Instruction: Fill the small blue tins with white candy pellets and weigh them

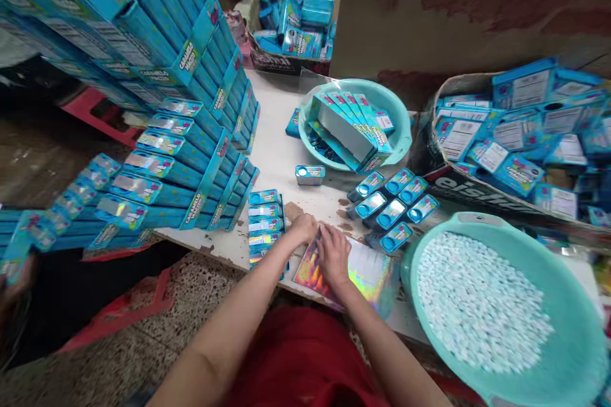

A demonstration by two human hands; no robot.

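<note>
A shiny holographic sheet [367,270] with a rainbow sheen lies on the table in front of me. My right hand [335,255] rests on its left part, fingers stretched forward and slightly bent. Beside the sheet's upper left corner, my left hand [304,229] is closed; what its fingers pinch is hidden. A display box of small blue tins [265,226] with shiny tops stands left of my left wrist, partly covered by my forearm. One blue tin [310,175] stands alone beyond my hands. Several more upright tins [386,206] form a group to the right.
Tall stacks of filled blue display boxes [191,76] rise at left. A turquoise basin [405,133] holds a display carton [344,130]. Another basin [563,337] contains pale small candies [482,305]. Cardboard boxes [477,187] of blue tins stand behind. Someone's hand [16,280] shows at far left.
</note>
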